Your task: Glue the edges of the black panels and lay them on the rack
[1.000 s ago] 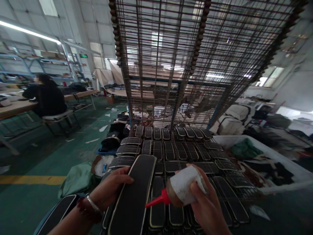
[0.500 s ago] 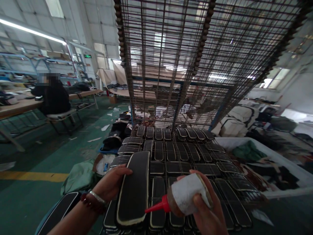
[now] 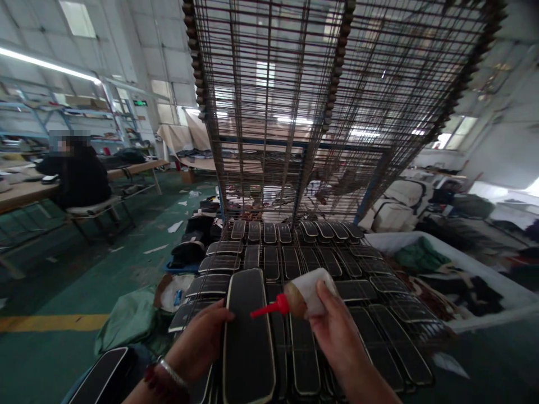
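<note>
My left hand grips the left edge of a long black panel with rounded corners and a pale line along its rim. Its thumb lies on the panel's face; the other fingers are hidden. Tilted in my right hand is a squeeze bottle with a white label, brownish contents and a red nozzle. The red tip points left, over the upper part of the panel; whether it touches cannot be seen. Behind and below, similar black panels lie in rows on a wire rack.
Raised wire shelves lean over the far side of the rows. A white bin with cloth stands at right. Left are a green bag, black bundles, and a person seated at a long table.
The bottle has moved up and left, its nozzle going from the panel's lower right corner to its upper part. The panel has turned more upright and shifted slightly right and down.
</note>
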{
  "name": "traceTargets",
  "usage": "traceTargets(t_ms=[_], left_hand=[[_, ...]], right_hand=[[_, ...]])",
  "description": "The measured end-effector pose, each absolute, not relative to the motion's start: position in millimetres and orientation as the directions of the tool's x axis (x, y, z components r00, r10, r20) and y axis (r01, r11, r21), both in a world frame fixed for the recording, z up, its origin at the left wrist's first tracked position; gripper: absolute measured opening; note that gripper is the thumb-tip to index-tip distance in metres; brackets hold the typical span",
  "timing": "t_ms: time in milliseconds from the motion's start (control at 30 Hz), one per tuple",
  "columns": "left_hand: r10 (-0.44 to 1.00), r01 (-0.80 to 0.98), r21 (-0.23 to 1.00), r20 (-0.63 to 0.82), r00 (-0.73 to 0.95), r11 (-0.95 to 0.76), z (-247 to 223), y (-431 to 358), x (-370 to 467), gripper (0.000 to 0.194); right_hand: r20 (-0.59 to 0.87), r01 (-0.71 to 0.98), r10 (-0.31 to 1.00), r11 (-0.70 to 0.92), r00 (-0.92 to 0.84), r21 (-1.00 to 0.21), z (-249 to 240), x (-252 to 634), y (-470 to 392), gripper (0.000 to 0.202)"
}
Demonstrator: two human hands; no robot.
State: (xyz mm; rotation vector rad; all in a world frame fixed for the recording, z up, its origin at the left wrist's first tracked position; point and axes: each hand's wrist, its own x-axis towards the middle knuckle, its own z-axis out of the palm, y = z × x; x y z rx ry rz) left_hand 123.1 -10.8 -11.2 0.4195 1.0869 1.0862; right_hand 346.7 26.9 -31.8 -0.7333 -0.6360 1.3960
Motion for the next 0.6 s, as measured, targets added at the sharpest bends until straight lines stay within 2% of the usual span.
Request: traceTargets(t_ms=[67,200,333,533,600], left_hand=[[0.868,-0.507,0.716,-0.473,0.155,0.481,-7,-15,134,0.029],[0.862,-0.508,0.697,-0.438,0.256,0.506,-6,-16,147,0.035],[0.869,-0.486,0.722,-0.426,0.251,0.494,-9,-11,150,0.035],[0.878,-0.448,0.756,-0.429,0.212,0.477,-3,0,166,0.035],[0.872,-0.432,0.758,-0.434,0.227,0.49,1,3,179,0.044]], right_hand=[[0.093,-0.543,0.986,0.155,0.139,-0.825,-25,348,43,0.04],[0.183,-0.444,0.967,0.244,0.176,-0.862,-22,352,56,0.051],[0.201,-0.393,0.97,0.239,0.135,-0.888,-28,363,44,0.055],[0.204,-0.411,0.967,0.127,-0.149,-0.903,-24,407,32,0.049],[0.251,-0.416,0.961,0.183,-0.116,-0.891,-17,425,40,0.053]])
